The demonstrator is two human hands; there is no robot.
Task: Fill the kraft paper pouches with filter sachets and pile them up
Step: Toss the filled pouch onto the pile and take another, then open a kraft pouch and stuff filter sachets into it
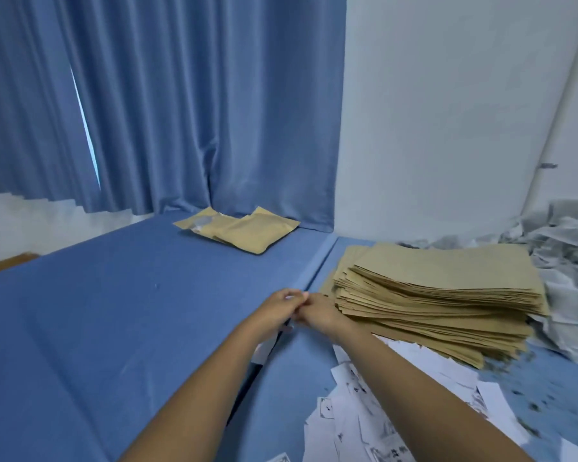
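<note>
From the head view, the kraft paper pouches (441,288) lay as a thick, slightly fanned stack on the blue mat (114,311), just to the right of the hands. A few filled pouches (244,233) rested far off at the foot of the curtain (181,111). The filter sachets (568,258) formed a loose grey-white heap against the wall, touching the stack's far right side. White printed slips (374,418) were scattered under the right forearm.

The pouches looked light, thin and fairly stiff, likely to slide on one another, so the top one would best be taken by a free corner or its near edge, peeled off rather than dragged. The sachets seemed soft, crumpled and easily crushed; a gentle pinch at an edge should do.

The left hand (279,306) and right hand (317,311) met over the seam in the mat, fingertips touching, fingers bent inward. Whether they pinched something small between them could not be told, as the backs of the hands hid it. Neither touched the stack, though the right one sat just beside its near corner.
</note>
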